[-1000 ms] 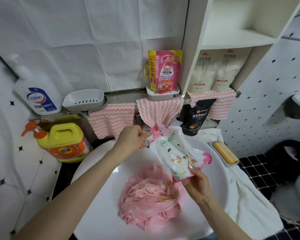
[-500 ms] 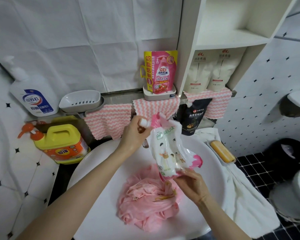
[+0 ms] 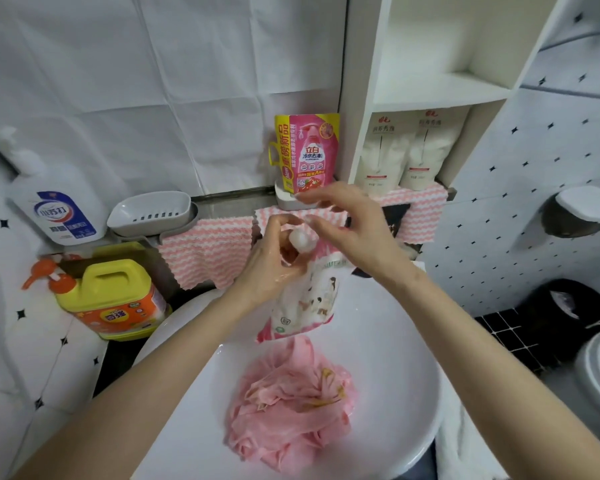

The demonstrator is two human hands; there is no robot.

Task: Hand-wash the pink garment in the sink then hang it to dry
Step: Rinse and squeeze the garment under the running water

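The pink garment (image 3: 291, 403) lies crumpled and wet in the white sink (image 3: 395, 341). Above it hangs a white and pink detergent pouch (image 3: 305, 303), upright, its bottom just over the cloth. My left hand (image 3: 271, 265) grips the pouch by its neck, just below the white cap (image 3: 300, 239). My right hand (image 3: 347, 230) hovers over the cap with its fingers spread and blurred. Its thumb tip is close to the cap, and I cannot tell whether it touches.
A yellow detergent jug (image 3: 108, 299) and a white pump bottle (image 3: 59, 209) stand at the left. Behind the sink are a grey soap dish (image 3: 149, 213), pink striped cloths (image 3: 205, 251) and a pink refill pack (image 3: 309, 154). Two white pouches (image 3: 406, 150) sit on the shelf.
My right hand has let go of the pouch's bottom and risen to the cap. The pouch swung from tilted to hanging upright from my left hand, which moved up a little.
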